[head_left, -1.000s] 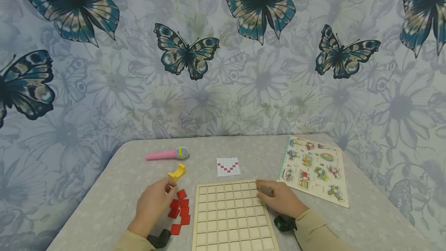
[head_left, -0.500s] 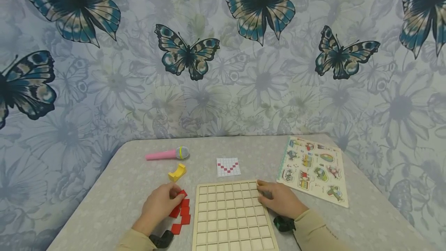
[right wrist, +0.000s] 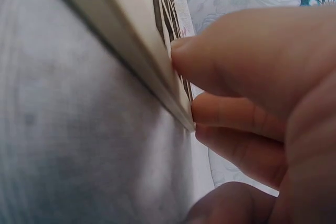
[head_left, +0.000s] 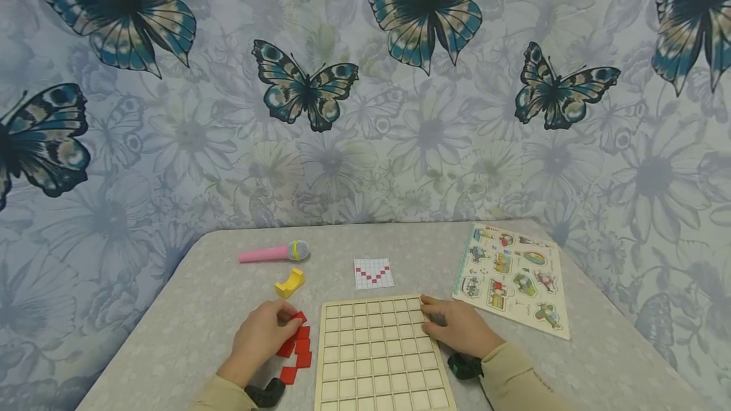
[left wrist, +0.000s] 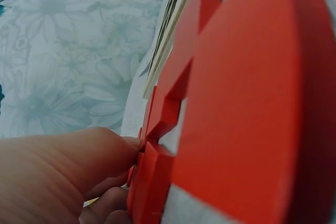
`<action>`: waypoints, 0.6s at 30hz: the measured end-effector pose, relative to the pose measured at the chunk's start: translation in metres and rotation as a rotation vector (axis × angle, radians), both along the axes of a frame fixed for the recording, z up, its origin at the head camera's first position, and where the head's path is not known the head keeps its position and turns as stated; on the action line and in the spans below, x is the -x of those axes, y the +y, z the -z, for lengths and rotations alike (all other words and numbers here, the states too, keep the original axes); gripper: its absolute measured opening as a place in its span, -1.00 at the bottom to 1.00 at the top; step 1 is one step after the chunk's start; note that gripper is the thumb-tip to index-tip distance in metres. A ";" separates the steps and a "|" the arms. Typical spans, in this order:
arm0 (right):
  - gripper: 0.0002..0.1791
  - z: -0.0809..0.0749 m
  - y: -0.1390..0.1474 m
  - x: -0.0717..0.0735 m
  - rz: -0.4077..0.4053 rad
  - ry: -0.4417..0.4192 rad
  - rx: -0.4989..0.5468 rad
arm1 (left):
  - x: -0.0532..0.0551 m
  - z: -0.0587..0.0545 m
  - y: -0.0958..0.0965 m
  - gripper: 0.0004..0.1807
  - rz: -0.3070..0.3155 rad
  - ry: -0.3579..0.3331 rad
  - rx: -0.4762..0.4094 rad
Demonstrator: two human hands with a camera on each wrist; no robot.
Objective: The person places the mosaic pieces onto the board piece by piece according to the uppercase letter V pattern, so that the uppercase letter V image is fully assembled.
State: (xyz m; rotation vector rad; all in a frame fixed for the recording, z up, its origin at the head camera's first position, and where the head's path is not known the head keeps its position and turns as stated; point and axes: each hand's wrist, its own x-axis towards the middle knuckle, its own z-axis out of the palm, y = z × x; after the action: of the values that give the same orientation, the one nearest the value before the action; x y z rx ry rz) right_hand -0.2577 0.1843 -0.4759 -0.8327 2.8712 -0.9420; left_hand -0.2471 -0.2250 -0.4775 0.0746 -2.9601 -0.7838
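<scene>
My left hand is at the far end of a group of small red square tiles. Its thumb and fingertips pinch the farthest red tile, partly covered by the fingers. In the left wrist view, a near red tile looms large and the thumb meets the tiles beyond it. To the right of the tiles lies a pale wooden grid board with bare square cells. My right hand holds the board's far right corner, thumb on its top edge and fingers at the far side.
Behind the board lies a small pattern card with a red V of squares. A yellow curved block and a pink toy microphone lie at the back left. A picture puzzle board lies at the right.
My left hand has moved slightly toward me and right, from beside the yellow block onto the farthest red tile, and stays there over the last half second. The right hand keeps its place.
</scene>
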 end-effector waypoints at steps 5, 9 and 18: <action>-0.47 0.001 0.001 -0.001 -0.001 0.000 0.012 | 0.000 -0.001 0.001 -0.75 -0.015 -0.009 0.000; -0.47 0.003 0.001 0.001 0.004 -0.010 0.008 | -0.002 -0.002 0.002 -0.73 -0.019 0.002 0.015; -0.46 0.006 0.001 0.003 0.008 -0.002 -0.007 | -0.002 0.000 0.002 -0.74 -0.017 0.034 -0.026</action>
State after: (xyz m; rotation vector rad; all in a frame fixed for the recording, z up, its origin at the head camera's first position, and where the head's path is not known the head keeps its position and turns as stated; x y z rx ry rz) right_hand -0.2611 0.1854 -0.4815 -0.8200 2.8762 -0.9322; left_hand -0.2449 -0.2226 -0.4773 0.0872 -2.9135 -0.8137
